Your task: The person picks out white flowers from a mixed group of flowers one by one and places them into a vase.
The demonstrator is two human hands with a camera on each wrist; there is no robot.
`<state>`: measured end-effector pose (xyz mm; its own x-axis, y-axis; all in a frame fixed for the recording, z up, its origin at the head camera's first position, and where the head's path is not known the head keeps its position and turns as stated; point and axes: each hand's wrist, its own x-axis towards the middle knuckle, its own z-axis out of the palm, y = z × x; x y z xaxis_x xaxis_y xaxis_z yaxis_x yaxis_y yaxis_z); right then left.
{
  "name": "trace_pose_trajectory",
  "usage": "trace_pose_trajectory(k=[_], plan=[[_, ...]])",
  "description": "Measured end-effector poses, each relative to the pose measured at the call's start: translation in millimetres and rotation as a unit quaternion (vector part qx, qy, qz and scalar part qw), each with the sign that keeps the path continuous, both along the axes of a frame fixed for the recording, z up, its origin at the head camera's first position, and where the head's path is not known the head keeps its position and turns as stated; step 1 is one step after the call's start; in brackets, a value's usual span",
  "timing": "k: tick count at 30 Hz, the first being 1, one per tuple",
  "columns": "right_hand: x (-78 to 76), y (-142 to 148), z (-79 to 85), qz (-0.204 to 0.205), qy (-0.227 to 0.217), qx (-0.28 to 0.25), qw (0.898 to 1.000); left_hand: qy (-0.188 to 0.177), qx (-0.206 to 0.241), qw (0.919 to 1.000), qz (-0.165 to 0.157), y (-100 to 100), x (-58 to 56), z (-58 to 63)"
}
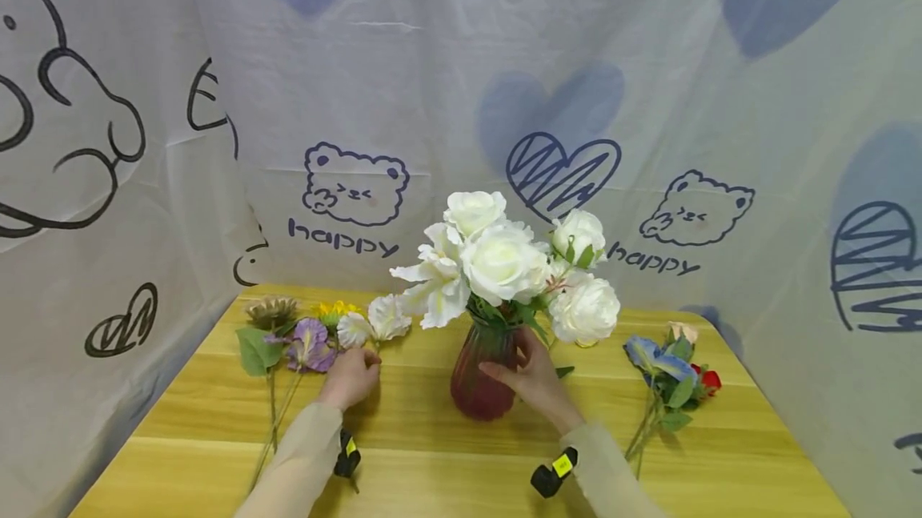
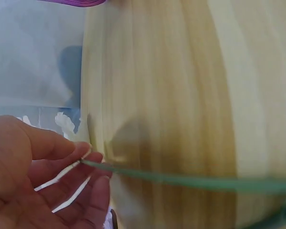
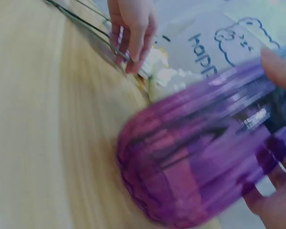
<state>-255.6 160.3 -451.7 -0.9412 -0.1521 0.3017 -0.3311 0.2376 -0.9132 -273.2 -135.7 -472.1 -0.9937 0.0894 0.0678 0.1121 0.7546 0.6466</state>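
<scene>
In the head view my left hand [image 1: 351, 378] is low over the table, just in front of a white flower [image 1: 389, 318] with ruffled petals. The left wrist view has its thumb and fingers pinching a thin green stem [image 2: 181, 180]. My right hand [image 1: 536, 382] grips a ribbed glass vase [image 1: 479, 378], its thumb on the near side and fingers round the neck. The vase shades from dark at the top to pinkish purple below, and stems show through the glass. White roses [image 1: 500, 262] and a white lily-like bloom [image 1: 439, 282] fill its mouth.
On the left lie a purple flower [image 1: 311, 346], a yellow flower [image 1: 335, 311] and a brownish flower [image 1: 272, 311] with long stems. To the right lie a blue flower [image 1: 659, 359] and a red one [image 1: 709, 380]. A printed cloth [image 1: 446, 102] hangs behind the wooden table [image 1: 425, 470].
</scene>
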Motion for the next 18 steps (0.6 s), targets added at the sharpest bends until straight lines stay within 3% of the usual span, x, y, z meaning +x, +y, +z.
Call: trace_pose_trajectory(k=[4, 8, 14, 18], plan=[[6.9, -14.0, -8.3, -0.088, 0.013, 0.002, 0.996, 0.025, 0.012, 0.9996, 0.009, 0.0, 2.5, -1.8], [11.4, -30.7, -11.7, -0.155, 0.065, -0.001, 0.986, 0.034, 0.041, 0.9984, 0.017, 0.8, 5.7, -2.8], [26.0, -59.1, -0.6, -0.198, 0.132, -0.051, 0.970, 0.040, 0.113, 0.9922, 0.034, -0.4, 6.7, -6.2], [32.5, -72.9, 9.0, -0.229, 0.166, -0.082, 0.956, 0.016, 0.195, 0.9798, 0.042, -1.8, 5.9, -7.2]])
